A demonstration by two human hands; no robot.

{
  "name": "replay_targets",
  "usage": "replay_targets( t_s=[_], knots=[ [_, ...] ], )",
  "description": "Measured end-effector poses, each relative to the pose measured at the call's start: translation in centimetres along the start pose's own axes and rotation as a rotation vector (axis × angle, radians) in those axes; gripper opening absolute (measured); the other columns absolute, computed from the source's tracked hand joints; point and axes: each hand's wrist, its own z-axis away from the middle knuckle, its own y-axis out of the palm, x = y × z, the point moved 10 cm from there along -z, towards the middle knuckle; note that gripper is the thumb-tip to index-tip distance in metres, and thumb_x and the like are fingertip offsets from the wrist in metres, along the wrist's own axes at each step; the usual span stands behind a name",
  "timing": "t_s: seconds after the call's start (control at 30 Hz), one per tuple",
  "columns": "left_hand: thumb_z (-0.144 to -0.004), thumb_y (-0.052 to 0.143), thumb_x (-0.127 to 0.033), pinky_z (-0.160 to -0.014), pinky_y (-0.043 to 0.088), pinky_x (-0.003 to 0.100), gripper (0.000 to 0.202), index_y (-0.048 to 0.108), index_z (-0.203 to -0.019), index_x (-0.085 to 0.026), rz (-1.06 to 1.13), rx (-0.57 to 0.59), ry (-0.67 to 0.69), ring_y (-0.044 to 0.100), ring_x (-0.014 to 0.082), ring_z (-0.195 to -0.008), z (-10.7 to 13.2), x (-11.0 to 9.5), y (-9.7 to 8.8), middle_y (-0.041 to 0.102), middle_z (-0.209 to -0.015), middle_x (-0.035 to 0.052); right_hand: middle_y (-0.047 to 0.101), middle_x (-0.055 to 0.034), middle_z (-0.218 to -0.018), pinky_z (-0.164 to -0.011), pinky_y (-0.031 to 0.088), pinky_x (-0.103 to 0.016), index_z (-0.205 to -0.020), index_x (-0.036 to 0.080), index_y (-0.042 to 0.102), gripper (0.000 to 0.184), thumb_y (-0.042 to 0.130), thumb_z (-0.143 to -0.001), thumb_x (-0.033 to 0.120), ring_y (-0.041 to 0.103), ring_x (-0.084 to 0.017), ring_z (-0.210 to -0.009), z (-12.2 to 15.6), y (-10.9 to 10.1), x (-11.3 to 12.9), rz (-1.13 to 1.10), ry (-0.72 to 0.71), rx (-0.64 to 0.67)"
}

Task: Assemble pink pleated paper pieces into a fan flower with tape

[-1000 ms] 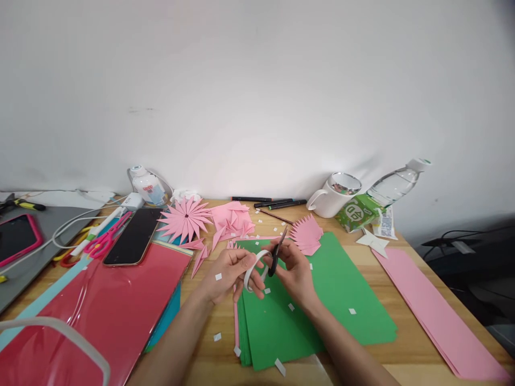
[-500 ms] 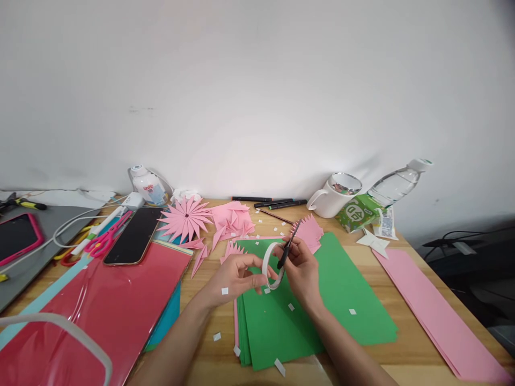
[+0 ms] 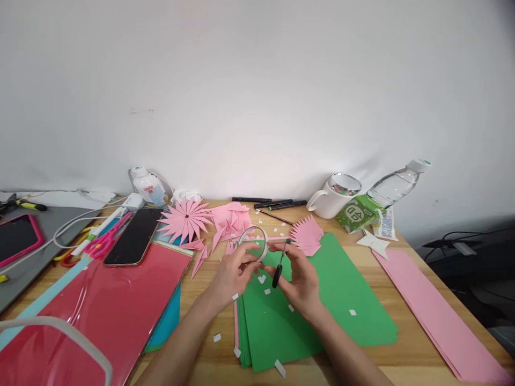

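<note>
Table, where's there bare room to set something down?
Best is the strip of bare table between the green paper and the pink strips at right. Another lies between the blue sheet and green paper, but the left forearm crosses it and a scrap lies there. Crowded: the back left, around the flower, black phone and pink scissors.

There are two hands (image 3: 231, 273) (image 3: 302, 279), one white tape roll (image 3: 265, 249), one black-handled tool (image 3: 277, 276), two phones (image 3: 132, 237) (image 3: 19, 238), two bottles (image 3: 149, 188) (image 3: 396, 186), three black markers (image 3: 249, 199), one mug (image 3: 332, 201), one green box (image 3: 357, 213).
</note>
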Motion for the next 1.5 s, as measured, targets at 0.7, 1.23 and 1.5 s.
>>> replay_targets(
  t_s=[0.7, 1.23, 1.5],
  knots=[
    [-0.091, 0.045, -0.019, -0.07, 0.054, 0.029, 0.043, 0.041, -0.134, -0.021, -0.327, -0.013, 0.209, 0.068, 0.0168, -0.074, 0.3, -1.8, -0.3, 0.068, -0.079, 0.0024, 0.064, -0.0054, -0.107, -0.078, 0.051, -0.031, -0.116, 0.027, 0.053, 0.038, 0.067, -0.081, 0.016, 0.059, -0.016, -0.087, -0.3, 0.2, -0.3, 0.029, 0.058, 0.056],
    [-0.092, 0.045, -0.016, -0.07, 0.054, 0.028, 0.047, 0.036, -0.137, -0.023, -0.404, -0.027, 0.272, 0.07, 0.0168, -0.078, 0.3, -1.9, -0.3, 0.071, -0.083, 0.0019, 0.066, -0.0056, -0.102, -0.072, 0.053, -0.031, -0.115, 0.025, 0.054, 0.035, 0.066, -0.082, 0.018, 0.06, -0.016, -0.079, 0.0, 0.8, -0.1, 0.019, 0.05, 0.084],
    [-0.092, 0.045, -0.018, -0.069, 0.052, 0.029, 0.045, 0.036, -0.136, -0.021, -0.417, -0.03, 0.24, 0.07, 0.0175, -0.076, 0.2, -1.4, -0.4, 0.071, -0.08, 0.0021, 0.064, -0.0067, -0.107, -0.069, 0.055, -0.029, -0.117, 0.026, 0.055, 0.035, 0.064, -0.084, 0.018, 0.062, -0.016, -0.086, -0.1, 0.1, -0.4, -0.007, 0.096, 0.016]
  ],
)
